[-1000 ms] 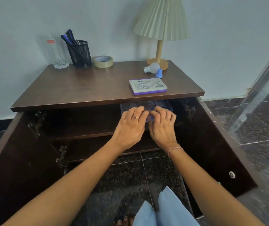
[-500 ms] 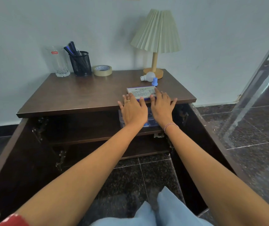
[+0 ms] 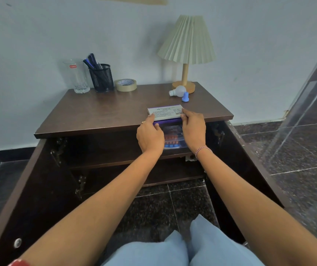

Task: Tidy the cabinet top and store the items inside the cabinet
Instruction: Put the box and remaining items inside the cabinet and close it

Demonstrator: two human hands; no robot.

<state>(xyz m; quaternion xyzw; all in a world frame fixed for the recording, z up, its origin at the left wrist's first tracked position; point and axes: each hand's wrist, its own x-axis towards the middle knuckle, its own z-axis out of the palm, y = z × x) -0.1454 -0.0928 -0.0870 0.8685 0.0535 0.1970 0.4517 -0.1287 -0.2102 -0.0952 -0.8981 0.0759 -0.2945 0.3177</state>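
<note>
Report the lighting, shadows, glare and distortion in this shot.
Head view: soft even light; lamp casts a faint shadow leftward on the wall; glass panel at right shows pale reflections; cabinet interior is dim; box print unreadable; wide-angle bows straight edges.

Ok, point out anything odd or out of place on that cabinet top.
A loose bulb lies on its side beside the lamp, a blue cap next to it. The left hand and right hand grip the box at the front edge. Nothing spilled.

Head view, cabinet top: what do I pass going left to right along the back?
In order: glass → pen cup → tape roll → bulb → blue cap. The lamp stands behind the last two.
</note>
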